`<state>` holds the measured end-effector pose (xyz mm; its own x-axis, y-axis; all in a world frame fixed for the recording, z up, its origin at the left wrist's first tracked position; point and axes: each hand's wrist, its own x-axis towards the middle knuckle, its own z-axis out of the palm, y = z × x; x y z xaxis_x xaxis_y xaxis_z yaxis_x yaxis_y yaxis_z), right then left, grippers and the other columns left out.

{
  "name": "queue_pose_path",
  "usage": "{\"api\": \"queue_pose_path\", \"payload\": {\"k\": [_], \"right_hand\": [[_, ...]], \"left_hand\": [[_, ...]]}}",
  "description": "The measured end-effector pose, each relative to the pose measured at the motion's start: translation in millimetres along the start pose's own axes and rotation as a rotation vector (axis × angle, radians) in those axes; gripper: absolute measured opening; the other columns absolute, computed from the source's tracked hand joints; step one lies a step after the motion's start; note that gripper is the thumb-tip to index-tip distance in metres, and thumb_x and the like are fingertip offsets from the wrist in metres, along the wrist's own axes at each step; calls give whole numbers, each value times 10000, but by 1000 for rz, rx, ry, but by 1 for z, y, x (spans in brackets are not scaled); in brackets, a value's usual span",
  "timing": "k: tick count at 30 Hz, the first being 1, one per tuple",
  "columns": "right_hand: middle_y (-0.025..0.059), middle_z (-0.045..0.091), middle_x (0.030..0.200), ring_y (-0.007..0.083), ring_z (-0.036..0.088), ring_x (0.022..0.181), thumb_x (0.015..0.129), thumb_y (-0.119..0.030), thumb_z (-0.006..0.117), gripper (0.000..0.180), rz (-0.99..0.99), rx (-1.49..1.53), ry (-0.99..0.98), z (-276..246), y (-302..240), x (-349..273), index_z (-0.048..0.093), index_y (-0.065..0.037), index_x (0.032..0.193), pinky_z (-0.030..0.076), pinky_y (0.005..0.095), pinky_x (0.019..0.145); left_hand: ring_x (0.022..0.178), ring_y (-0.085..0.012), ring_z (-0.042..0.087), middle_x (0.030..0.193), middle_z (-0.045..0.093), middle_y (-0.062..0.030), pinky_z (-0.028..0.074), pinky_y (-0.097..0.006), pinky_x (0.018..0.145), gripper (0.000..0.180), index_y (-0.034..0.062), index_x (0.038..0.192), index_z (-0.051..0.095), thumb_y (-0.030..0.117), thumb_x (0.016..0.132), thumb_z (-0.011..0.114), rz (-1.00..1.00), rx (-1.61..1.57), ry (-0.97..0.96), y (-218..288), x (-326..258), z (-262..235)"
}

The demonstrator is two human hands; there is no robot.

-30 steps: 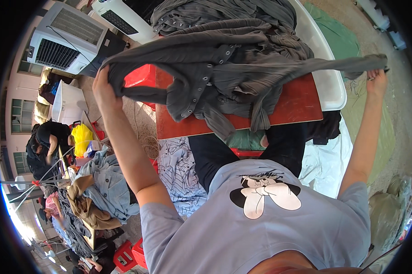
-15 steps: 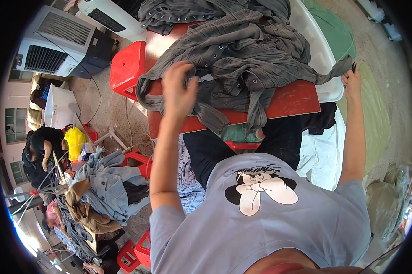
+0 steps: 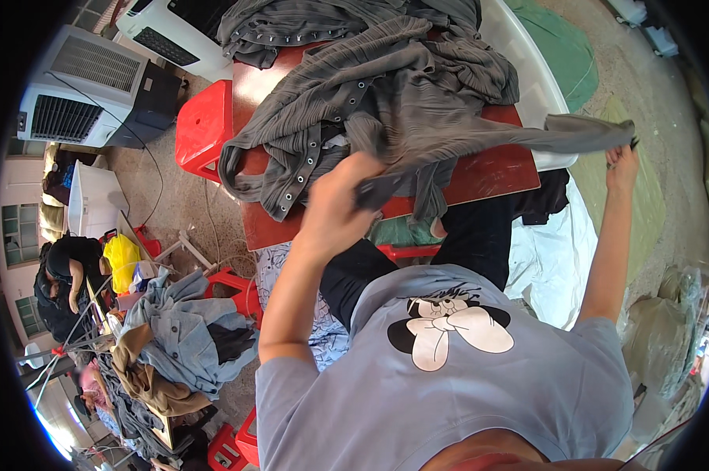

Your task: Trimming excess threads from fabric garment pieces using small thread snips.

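A dark grey ribbed garment (image 3: 449, 110) with metal eyelets lies in folds on the red-brown tabletop (image 3: 496, 179). My left hand (image 3: 339, 206) is closed on a bunched part of it over the near edge, somewhat blurred by motion. Out to the right, my right hand (image 3: 623, 166) pinches the end of a long narrow part of the cloth, which looks like a sleeve. That strip is stretched between my two hands, lifted above the table. Something small, dark and pointed shows at my right fingertips; its kind is not clear.
A second grey garment (image 3: 292, 30) lies at the table's far end. Beside the table stand a red stool (image 3: 204, 129) on the left and a white tub (image 3: 531, 63) on the right. Air coolers (image 3: 87, 86) and a denim pile (image 3: 178, 326) are farther left, with people working.
My left hand, open before, has come down and toward the right and closed on the garment. My right hand has moved outward and slightly nearer, drawing the cloth strip out straighter.
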<state>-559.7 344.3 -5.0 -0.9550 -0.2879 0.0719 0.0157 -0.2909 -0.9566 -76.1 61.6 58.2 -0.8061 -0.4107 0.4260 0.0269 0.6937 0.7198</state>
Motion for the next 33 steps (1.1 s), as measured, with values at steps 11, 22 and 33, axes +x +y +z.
{"api": "queue_pose_path", "payload": {"k": [11, 22, 33], "right_hand": [[-46, 562, 878, 28, 466, 664, 908, -100, 509, 321, 107, -534, -281, 47, 20, -57, 588, -98, 1219, 346, 195, 527], [10, 574, 693, 97, 515, 631, 920, -201, 649, 450, -12, -653, -566, 93, 90, -58, 524, -78, 1334, 405, 277, 577], [-41, 450, 648, 77, 396, 519, 863, -572, 642, 501, 420, -555, -318, 124, 86, -51, 582, -78, 815, 280, 261, 462]], "left_hand": [[394, -154, 388, 515, 435, -45, 256, -281, 392, 288, 18, 610, 481, 81, 733, 735, -51, -746, 391, 72, -69, -66], [1093, -207, 565, 1157, 594, -100, 414, -303, 996, 523, 0, 1258, 538, -64, 741, 487, -723, 295, 435, -43, -96, -201], [1043, -211, 642, 1106, 678, -123, 500, -338, 918, 352, 8, 1171, 603, 171, 876, 705, -313, -45, -25, -95, 113, 22]]}}
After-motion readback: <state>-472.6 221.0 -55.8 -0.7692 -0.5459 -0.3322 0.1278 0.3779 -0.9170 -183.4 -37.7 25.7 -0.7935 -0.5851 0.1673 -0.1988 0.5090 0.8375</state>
